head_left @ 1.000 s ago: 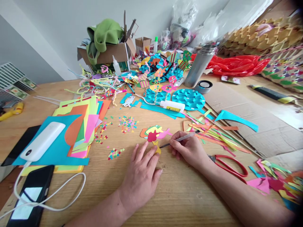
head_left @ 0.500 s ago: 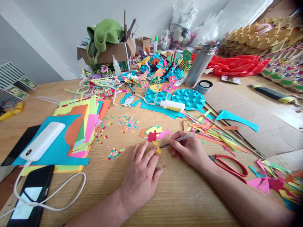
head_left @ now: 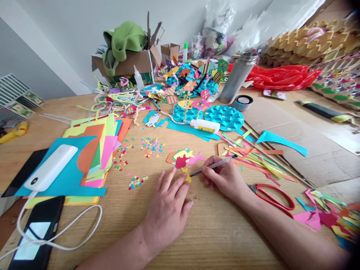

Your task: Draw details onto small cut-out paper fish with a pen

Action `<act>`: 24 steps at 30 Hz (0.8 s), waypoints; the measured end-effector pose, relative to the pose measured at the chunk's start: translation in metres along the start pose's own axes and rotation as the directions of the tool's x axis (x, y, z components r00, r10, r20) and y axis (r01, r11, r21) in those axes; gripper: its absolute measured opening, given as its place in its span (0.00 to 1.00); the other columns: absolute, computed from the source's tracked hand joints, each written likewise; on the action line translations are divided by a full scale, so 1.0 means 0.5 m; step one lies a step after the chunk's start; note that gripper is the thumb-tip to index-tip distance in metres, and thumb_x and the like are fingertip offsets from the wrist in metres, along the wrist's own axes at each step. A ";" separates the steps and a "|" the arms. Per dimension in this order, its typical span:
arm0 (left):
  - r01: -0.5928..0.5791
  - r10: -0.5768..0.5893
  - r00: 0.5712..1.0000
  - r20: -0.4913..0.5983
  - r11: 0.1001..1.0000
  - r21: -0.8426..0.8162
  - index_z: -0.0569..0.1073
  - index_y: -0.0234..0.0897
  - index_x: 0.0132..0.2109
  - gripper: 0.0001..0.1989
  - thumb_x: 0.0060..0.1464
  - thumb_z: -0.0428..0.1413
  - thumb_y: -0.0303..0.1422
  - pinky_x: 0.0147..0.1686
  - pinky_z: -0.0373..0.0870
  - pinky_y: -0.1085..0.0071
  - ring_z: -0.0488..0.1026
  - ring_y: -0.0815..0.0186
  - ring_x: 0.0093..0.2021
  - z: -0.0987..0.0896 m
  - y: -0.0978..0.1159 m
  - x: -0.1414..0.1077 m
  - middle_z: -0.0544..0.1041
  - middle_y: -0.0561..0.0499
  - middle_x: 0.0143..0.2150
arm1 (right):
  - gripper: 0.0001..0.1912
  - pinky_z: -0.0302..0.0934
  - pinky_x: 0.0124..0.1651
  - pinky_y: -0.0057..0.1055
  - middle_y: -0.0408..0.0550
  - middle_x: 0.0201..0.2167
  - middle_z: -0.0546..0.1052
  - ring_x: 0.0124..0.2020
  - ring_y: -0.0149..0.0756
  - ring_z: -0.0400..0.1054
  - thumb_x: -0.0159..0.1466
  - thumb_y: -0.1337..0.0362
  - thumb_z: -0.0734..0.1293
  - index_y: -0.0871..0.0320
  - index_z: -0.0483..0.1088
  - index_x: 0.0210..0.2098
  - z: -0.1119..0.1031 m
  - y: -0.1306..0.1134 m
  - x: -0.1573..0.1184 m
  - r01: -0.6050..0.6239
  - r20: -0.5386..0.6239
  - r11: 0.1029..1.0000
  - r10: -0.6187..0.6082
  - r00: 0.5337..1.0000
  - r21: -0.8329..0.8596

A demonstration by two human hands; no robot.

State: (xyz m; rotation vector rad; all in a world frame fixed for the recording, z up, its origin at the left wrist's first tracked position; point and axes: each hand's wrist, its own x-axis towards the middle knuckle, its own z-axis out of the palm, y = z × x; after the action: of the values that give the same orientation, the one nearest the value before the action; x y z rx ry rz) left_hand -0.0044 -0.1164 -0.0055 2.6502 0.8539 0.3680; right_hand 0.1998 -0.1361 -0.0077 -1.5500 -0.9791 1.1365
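Observation:
My left hand (head_left: 170,204) lies flat on the wooden table, fingers spread, its fingertips on a small yellow paper fish (head_left: 185,175). Part of that fish is hidden under the fingers. A slim pen (head_left: 218,164) is pinched in my right hand (head_left: 222,176), its dark tip just at the right edge of the yellow fish. Beyond the fingers lie a red paper fish (head_left: 182,161) and a pink one (head_left: 194,159), overlapping yellow-green and orange cut-outs. Small round paper dots (head_left: 137,182) sit left of my left hand.
Red-handled scissors (head_left: 274,198) lie beside my right forearm. Coloured paper sheets (head_left: 94,150), a white power bank (head_left: 51,167) and a phone (head_left: 36,232) are at left. Behind stand a glue bottle (head_left: 138,78) and steel flask (head_left: 238,78); paper strips (head_left: 261,161) lie right.

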 end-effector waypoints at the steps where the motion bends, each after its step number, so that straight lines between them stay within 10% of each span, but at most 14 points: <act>1: -0.001 0.001 1.000 -0.002 1.000 0.000 0.68 0.36 0.57 0.17 0.62 0.52 0.32 0.66 0.50 0.44 0.51 0.52 0.69 0.000 0.000 0.000 0.67 0.49 0.63 | 0.09 0.57 0.14 0.22 0.39 0.13 0.70 0.12 0.27 0.62 0.55 0.61 0.69 0.57 0.64 0.26 0.000 0.000 0.000 -0.002 0.001 1.000 0.002 1.000 0.000; 24: -0.002 0.002 1.000 -0.006 1.000 -0.004 0.69 0.36 0.57 0.17 0.61 0.53 0.31 0.66 0.50 0.44 0.51 0.52 0.69 0.001 0.000 -0.001 0.67 0.47 0.64 | 0.07 0.57 0.15 0.22 0.39 0.13 0.71 0.13 0.28 0.63 0.54 0.64 0.68 0.57 0.65 0.26 -0.002 0.003 -0.001 0.006 0.005 1.000 -0.005 1.000 -0.013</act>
State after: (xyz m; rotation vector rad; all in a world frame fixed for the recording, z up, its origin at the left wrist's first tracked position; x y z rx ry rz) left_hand -0.0047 -0.1167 -0.0061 2.6474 0.8519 0.3782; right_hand 0.2006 -0.1373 -0.0091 -1.5548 -0.9955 1.1327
